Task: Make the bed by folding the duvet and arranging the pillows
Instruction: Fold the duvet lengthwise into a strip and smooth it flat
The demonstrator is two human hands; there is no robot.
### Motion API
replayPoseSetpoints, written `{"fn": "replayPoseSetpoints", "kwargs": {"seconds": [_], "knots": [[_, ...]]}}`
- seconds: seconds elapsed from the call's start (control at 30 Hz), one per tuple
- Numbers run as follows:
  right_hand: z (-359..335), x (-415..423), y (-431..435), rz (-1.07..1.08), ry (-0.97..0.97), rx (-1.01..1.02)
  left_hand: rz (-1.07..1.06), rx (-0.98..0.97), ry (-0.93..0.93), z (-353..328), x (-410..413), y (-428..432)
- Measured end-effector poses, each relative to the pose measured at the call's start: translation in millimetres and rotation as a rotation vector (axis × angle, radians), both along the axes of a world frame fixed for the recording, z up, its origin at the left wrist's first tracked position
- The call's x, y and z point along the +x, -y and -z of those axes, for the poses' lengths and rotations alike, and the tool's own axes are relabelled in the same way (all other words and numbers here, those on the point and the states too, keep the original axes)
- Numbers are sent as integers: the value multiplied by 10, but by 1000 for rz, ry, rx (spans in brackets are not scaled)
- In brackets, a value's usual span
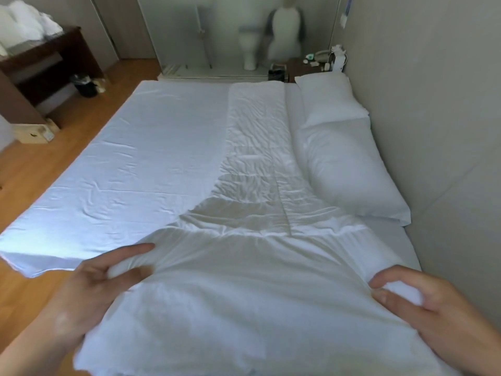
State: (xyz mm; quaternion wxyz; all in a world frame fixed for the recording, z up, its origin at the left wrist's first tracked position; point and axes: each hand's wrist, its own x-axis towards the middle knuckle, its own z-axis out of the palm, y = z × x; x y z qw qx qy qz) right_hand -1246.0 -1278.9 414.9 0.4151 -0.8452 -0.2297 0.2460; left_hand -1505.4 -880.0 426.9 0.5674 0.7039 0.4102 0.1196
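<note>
A white duvet (252,169) lies folded into a long strip down the bed, from the far end to me. Its near end is bunched up in front of me. My left hand (97,283) pinches the left edge of that near end between thumb and fingers. My right hand (423,302) grips its right edge. Two white pillows lie along the wall on the right, the far pillow (329,97) overlapping the near pillow (352,172). The white sheet (130,158) covers the bed's left half.
A beige wall (433,104) runs close along the bed's right side. Wooden floor (29,169) lies to the left, with a dark desk (46,61) and a black bin (86,85). A nightstand (311,65) with a phone stands beyond the pillows.
</note>
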Motion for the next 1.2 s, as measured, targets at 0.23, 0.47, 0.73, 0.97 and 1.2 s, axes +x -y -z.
{"fn": "replayPoseSetpoints", "kwargs": {"seconds": [0.23, 0.47, 0.73, 0.97, 1.2], "knots": [[58, 217, -201, 26, -71, 58, 10, -170, 52, 94, 283, -173], [151, 1089, -1015, 139, -107, 166, 46, -181, 45, 201, 1097, -899], [81, 2878, -2447, 74, -170, 109, -97, -411, 166, 426, 2822, -2378], [503, 4364, -3561, 24, -288, -69, 21, -516, 113, 940, 4327, -3423], [1437, 5720, -4479, 233, -694, -82, -44, -542, -172, 1833, 5694, -4158]]}}
